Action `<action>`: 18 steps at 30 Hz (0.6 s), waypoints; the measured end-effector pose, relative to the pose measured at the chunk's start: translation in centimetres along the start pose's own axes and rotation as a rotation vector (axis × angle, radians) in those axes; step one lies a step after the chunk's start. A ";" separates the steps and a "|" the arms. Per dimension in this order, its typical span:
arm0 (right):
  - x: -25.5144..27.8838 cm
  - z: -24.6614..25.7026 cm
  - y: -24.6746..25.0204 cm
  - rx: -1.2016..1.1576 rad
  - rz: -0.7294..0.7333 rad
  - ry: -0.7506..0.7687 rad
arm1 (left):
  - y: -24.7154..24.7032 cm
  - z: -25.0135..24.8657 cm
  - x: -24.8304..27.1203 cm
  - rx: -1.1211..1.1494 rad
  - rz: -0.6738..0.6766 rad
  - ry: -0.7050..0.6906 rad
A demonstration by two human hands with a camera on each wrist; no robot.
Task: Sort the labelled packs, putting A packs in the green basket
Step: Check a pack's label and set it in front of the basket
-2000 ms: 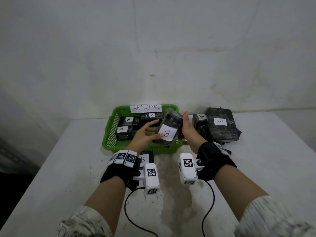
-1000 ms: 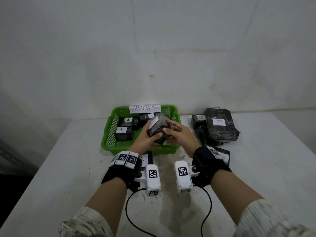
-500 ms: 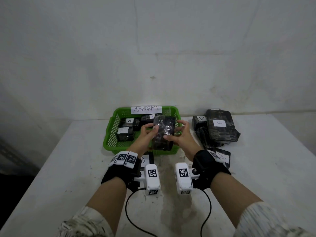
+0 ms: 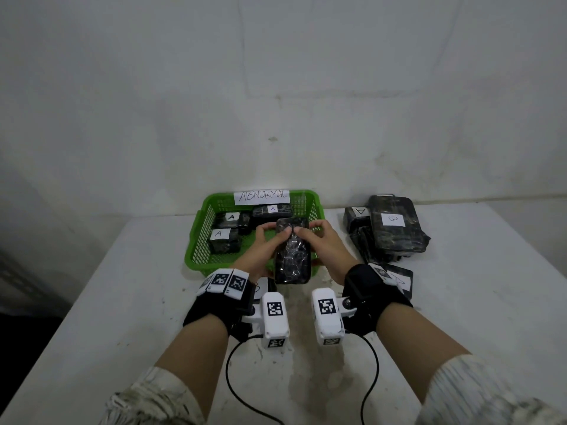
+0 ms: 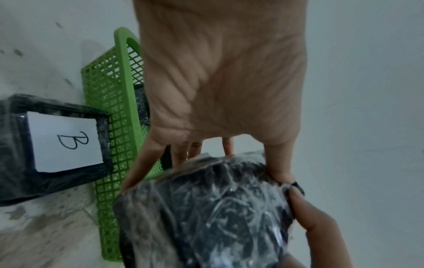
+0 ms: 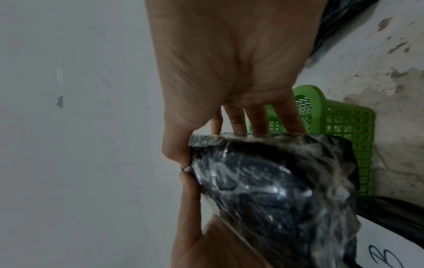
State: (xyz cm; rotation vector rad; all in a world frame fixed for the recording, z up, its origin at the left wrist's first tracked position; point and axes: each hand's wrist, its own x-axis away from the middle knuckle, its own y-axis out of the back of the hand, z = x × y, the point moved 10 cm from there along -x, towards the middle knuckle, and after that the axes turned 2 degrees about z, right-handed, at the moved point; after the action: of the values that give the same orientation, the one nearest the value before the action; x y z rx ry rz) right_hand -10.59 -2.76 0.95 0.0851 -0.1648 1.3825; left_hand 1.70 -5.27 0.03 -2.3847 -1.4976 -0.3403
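Observation:
A black plastic-wrapped pack (image 4: 293, 254) is held over the near edge of the green basket (image 4: 199, 240), its plain side up and its label hidden. My left hand (image 4: 265, 240) grips its left side, thumb on top. My right hand (image 4: 316, 240) grips the right side, thumb beside the left thumb. In the left wrist view the pack (image 5: 206, 208) fills the lower middle below my left hand (image 5: 218, 90). The right wrist view shows the pack (image 6: 275, 190) held by my right hand (image 6: 229, 72). Three packs labelled A (image 4: 231, 216) lie in the basket.
A pack labelled B (image 5: 62, 143) lies on the white table against the basket's near wall. To the right sit a large B pack (image 4: 394, 223), an A pack (image 4: 357, 216) and another pack (image 4: 399, 279) near my right wrist. The basket carries an "ABNORMAL" sign (image 4: 262, 196).
The pack showed its B label two seconds ago. Both hands have since turned it over, so the plain side faces up and it lies lengthwise toward me.

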 end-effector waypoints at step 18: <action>1.0 -0.5 -1.8 0.011 0.251 -0.016 | 1.3 -0.6 0.4 0.066 -0.046 -0.116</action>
State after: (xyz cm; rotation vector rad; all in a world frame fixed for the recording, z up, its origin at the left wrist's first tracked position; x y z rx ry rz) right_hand -8.67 -2.06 0.73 0.0867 -0.1859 1.6332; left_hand 3.00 -5.67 0.52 -2.3578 -1.5906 -0.1625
